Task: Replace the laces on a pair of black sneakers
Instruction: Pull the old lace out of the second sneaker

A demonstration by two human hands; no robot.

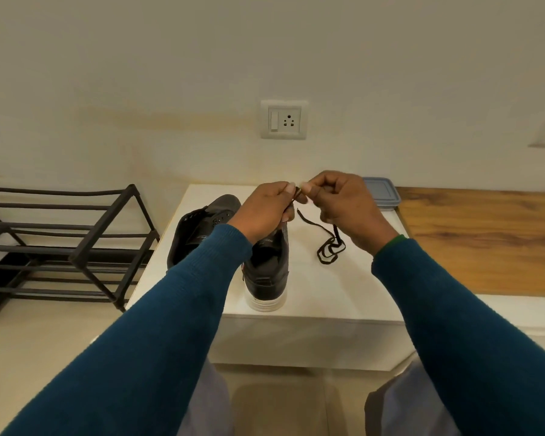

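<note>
Two black sneakers stand on a white table (328, 294). The left sneaker (199, 228) lies further back with bare eyelets showing. The right sneaker (266, 272) has its heel and white sole toward me. My left hand (265, 209) and my right hand (340, 206) meet above the right sneaker's front, fingertips pinched together on the end of a dark lace (297, 194). Another black lace (326, 243) lies partly bundled on the table under my right hand. The front of the right sneaker is hidden by my left hand.
A black metal shoe rack (60, 247) stands on the floor at the left. A grey lidded container (381, 193) sits at the table's back right. A wooden counter (485, 240) runs to the right. A wall socket (283, 119) is on the wall behind.
</note>
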